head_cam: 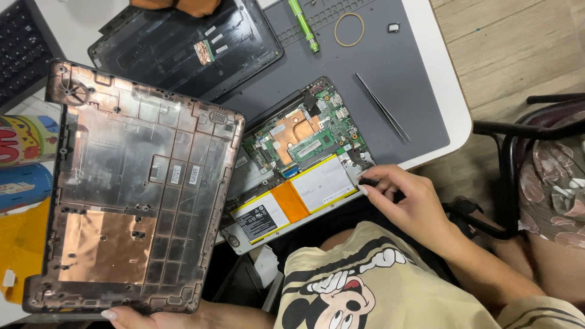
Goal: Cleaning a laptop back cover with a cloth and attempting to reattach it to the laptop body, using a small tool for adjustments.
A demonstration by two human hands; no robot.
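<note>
My left hand (137,318) grips the near edge of a large dark bottom cover (131,189) with a copper foil patch, holding it up with its inner side facing me. My right hand (405,204) rests on the right corner of an opened small laptop (298,161), fingertips touching the edge by the white battery pack (295,198) with an orange band. The green circuit board (304,131) with its copper heat plate lies bare above the battery.
A grey work mat (396,73) carries black tweezers (382,108), a green screwdriver (303,25), a rubber band (349,29) and a small black part (393,27). Another dark cover (183,45) lies at the back. A keyboard (21,49) sits far left; a black chair (518,158) stands right.
</note>
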